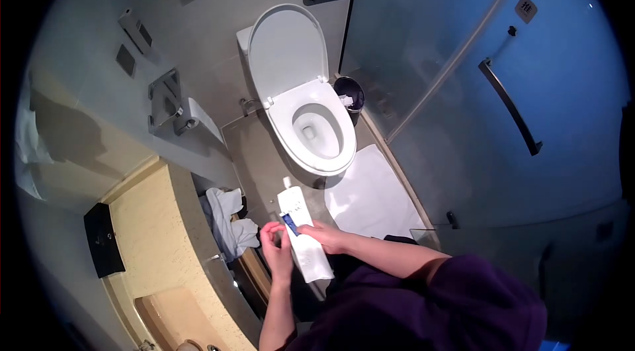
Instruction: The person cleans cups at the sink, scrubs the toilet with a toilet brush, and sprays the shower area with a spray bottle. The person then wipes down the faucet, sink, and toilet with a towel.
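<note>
A long white packet (305, 255) with a dark blue patch (289, 222) on its front slants across the middle of the view, over the floor. A small white nub shows at its upper end; what it contains is not visible. My right hand (324, 237) grips it from the right side, thumb laid over the front by the blue patch. Along its left edge is my left hand (274, 245), fingers curled inward and fingertips close to the blue patch. Whether those fingertips pinch the packet's edge or something small is hidden.
Ahead stands a toilet (317, 132) with its lid up, a dark bin (350, 94) beside it. A white mat (370, 195) lies before the glass shower door (463, 172). To the left are a counter (152, 219), crumpled towels (228, 219) and a toilet paper roll (202, 119).
</note>
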